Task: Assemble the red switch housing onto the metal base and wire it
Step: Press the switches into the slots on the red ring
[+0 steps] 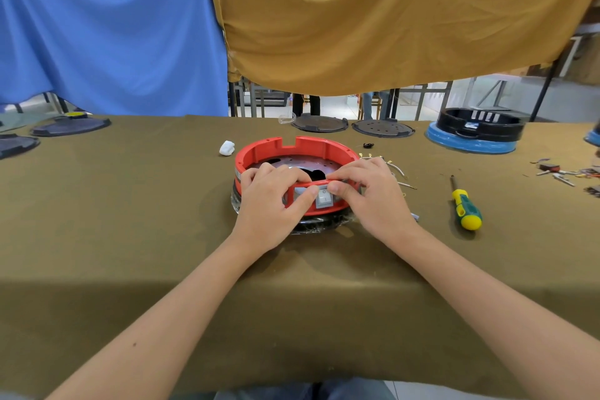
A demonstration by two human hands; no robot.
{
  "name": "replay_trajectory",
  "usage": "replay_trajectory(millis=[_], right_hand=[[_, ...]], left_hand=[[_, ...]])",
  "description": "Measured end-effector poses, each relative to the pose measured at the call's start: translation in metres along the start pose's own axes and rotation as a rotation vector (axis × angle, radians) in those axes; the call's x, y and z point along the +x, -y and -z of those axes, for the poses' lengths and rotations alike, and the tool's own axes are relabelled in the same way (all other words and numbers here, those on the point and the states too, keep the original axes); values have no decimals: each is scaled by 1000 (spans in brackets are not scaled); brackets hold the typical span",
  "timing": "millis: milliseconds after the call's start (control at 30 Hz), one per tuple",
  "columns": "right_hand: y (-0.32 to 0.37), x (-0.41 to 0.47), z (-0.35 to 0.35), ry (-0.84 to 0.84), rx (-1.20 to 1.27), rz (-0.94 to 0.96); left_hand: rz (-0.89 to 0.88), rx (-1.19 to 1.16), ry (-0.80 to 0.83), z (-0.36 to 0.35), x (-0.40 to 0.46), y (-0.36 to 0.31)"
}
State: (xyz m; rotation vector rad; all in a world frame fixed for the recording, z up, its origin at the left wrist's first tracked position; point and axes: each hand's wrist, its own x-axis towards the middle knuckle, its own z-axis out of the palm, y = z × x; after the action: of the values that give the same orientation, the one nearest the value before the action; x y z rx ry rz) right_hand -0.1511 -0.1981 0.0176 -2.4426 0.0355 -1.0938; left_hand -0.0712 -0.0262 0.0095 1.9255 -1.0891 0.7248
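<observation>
A round red switch housing (pixel 285 146) sits on a perforated metal base (pixel 303 163) at the table's middle, over a black ring wrapped in plastic (pixel 319 225). A grey rocker switch (pixel 324 199) shows in the housing's near wall. My left hand (pixel 271 201) grips that near wall, fingers curled over the rim and thumb pressing beside the switch. My right hand (pixel 370 193) pinches the rim just right of the switch. Loose wires with gold terminals (pixel 397 169) lie behind my right hand.
A green and yellow screwdriver (pixel 464 204) lies to the right. Small wire parts (pixel 561 172) sit at the far right. Dark round plates (pixel 319 123) and a black and blue housing (pixel 477 131) stand along the far edge. A white wad (pixel 226 148) lies left of the housing.
</observation>
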Motion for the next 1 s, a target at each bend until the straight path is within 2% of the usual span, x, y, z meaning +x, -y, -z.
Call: replay_trajectory(millis=[167,300,600,867,1000], right_hand=[[3,1,-2,-25,-45,2],[3,-6,-3,-26,43,-18],[0,-14,1,97,215,-46],[1,-12,-1,82,63,24],[4,-15,-3,81,120,-3]], left_hand=[[12,1,-4,-1,0,-1],[3,4,5,0,-1,-1],[-23,49,23,3,-3,-2],[-43,62,26,3,-3,-3],[-24,23,6,3,-4,-3]])
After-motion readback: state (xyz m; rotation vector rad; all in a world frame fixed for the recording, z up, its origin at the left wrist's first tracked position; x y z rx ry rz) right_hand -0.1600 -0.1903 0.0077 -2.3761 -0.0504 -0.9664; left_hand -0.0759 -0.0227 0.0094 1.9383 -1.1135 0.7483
